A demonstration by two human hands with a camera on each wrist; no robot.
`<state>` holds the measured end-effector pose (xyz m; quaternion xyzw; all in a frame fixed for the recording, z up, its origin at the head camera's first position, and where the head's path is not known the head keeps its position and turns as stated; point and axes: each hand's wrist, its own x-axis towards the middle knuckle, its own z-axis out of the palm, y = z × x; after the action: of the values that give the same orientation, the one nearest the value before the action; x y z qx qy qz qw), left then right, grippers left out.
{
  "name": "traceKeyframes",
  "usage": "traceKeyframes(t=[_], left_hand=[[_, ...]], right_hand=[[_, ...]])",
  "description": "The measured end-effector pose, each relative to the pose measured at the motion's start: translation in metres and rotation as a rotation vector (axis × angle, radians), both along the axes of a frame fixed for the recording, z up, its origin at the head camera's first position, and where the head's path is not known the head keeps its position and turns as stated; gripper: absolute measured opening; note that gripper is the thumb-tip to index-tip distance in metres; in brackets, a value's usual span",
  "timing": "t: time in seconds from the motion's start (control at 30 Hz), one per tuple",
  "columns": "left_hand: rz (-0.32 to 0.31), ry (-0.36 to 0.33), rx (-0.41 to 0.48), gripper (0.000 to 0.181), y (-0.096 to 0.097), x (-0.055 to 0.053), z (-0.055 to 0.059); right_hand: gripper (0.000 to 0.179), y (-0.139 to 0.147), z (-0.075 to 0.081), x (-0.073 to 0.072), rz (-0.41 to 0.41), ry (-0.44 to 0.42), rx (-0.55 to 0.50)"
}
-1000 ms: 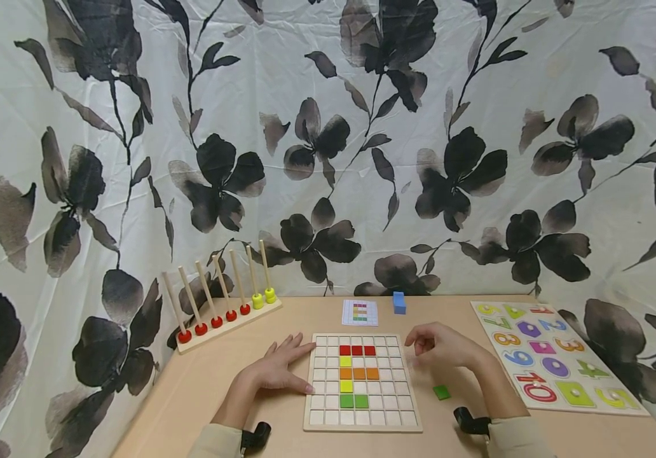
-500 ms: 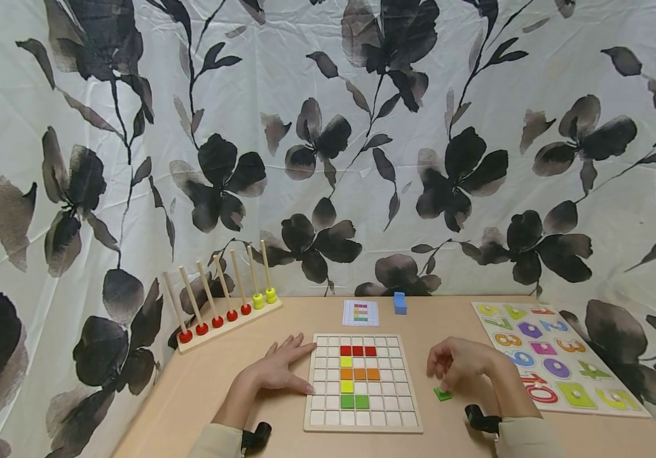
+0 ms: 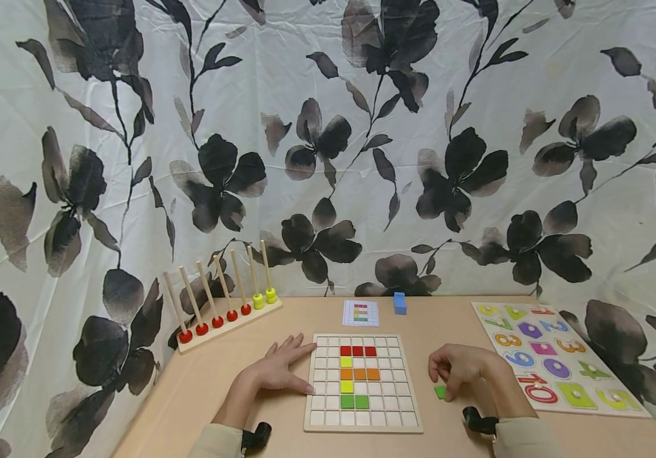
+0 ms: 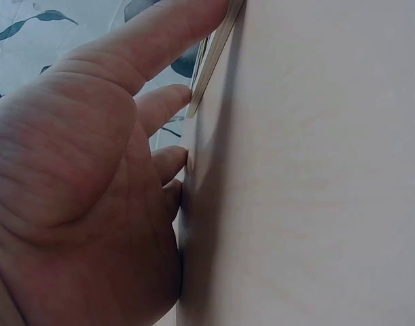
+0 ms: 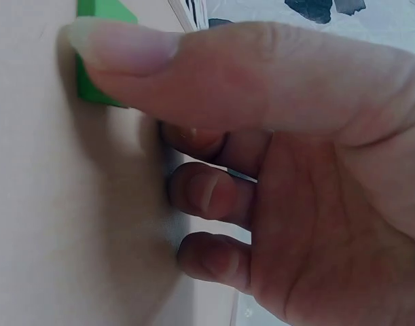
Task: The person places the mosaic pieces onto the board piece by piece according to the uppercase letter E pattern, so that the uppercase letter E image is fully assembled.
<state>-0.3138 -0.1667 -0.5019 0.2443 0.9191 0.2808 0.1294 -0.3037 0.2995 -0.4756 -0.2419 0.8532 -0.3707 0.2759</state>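
A wooden grid board [image 3: 362, 429] lies on the table, with red tiles [image 3: 358, 351], yellow tiles [image 3: 346, 387], orange tiles [image 3: 359, 374] and green tiles [image 3: 354, 402] among its white squares. My left hand [image 3: 279, 369] rests beside it with fingers spread, thumb and index finger touching its left edge. Right of the board, my right hand [image 3: 468, 370] is down at the table, pinching a loose green tile [image 3: 439, 392] by its edge. The right wrist view shows the thumb [image 5: 139, 58] against the tile; the index fingertip is mostly hidden, and the other fingers are curled.
Behind the board lie a small pattern card [image 3: 360, 313] and a blue block [image 3: 399, 303]. A peg rack [image 3: 227, 327] with red and yellow beads stands at the back left. A number puzzle board [image 3: 557, 356] lies at the right, near the right wrist.
My right hand has moved right, away from the board's edge, and come down to the loose green tile, which has shifted and turned slightly. My left hand has stayed in place.
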Motion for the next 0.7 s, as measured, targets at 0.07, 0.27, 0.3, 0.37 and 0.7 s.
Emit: traceKeyframes(t=[0.07, 0.27, 0.3, 0.37, 0.7], left_hand=[[-0.001, 0.001, -0.002, 0.100, 0.0000, 0.0000, 0.0003], [0.002, -0.001, 0.001, 0.099, 0.0002, 0.0005, 0.0012], [0.002, -0.001, 0.001, 0.099, 0.0002, 0.0006, 0.0014], [0.002, -0.001, 0.001, 0.099, 0.0002, 0.0007, 0.0016], [-0.002, -0.001, 0.000, 0.100, 0.0006, 0.0002, 0.0015]], right_hand=[[0.033, -0.0007, -0.0002, 0.0000, -0.005, 0.016, 0.001], [0.028, -0.0014, -0.0025, -0.0020, -0.018, 0.055, -0.009], [0.028, -0.0017, -0.0027, -0.0023, -0.021, 0.057, -0.011], [0.027, -0.0019, -0.0033, -0.0030, -0.025, 0.058, -0.016], [0.026, -0.0022, -0.0039, -0.0049, -0.028, 0.050, -0.046]])
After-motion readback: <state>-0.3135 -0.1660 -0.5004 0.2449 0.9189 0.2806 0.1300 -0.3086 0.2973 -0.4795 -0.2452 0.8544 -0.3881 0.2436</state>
